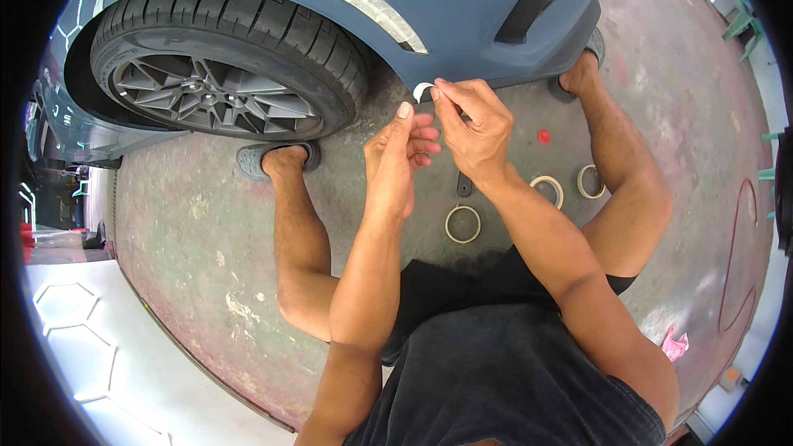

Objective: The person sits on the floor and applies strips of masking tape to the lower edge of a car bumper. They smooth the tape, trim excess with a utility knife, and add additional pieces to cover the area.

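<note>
The person squats on the concrete floor (248,281) beside a blue-grey car, close to the lower edge of the bumper panel (462,41) behind the wheel (223,74). The right hand (475,128) pinches a short piece of white tape (423,91) between thumb and forefinger, right at the panel's bottom edge. The left hand (401,153) is near it, thumb raised and the other fingers curled loosely; it seems to hold nothing, though the view is small here.

I judge the masking work is only at its start: this strip is not yet pressed down, and I see no other tape along the panel edge. Three tape rolls (463,224) lie on the floor between the knees, ready for more.
</note>
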Demonstrator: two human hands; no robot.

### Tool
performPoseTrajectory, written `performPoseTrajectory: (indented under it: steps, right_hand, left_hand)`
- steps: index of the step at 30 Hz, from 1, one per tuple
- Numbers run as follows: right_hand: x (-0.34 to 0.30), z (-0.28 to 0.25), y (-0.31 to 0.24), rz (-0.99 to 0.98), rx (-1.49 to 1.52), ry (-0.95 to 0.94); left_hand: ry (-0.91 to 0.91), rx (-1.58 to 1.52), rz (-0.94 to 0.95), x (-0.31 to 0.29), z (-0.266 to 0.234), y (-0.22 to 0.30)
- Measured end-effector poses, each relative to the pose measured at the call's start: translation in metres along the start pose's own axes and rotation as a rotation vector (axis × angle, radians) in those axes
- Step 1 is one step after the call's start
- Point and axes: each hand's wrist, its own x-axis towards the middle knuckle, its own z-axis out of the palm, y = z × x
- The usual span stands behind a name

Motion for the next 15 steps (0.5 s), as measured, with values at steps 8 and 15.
performPoseTrajectory:
  steps: [8, 15]
  right_hand:
    - [0.01, -0.01, 0.012, -0.311, -0.224, -0.057]
    - [0.005, -0.007, 0.018, -0.248, -0.191, -0.031]
  left_hand:
    - [-0.043, -0.11, 0.078, 0.019, 0.004, 0.007]
    - [0.016, 0.015, 0.135, 0.032, 0.005, 0.025]
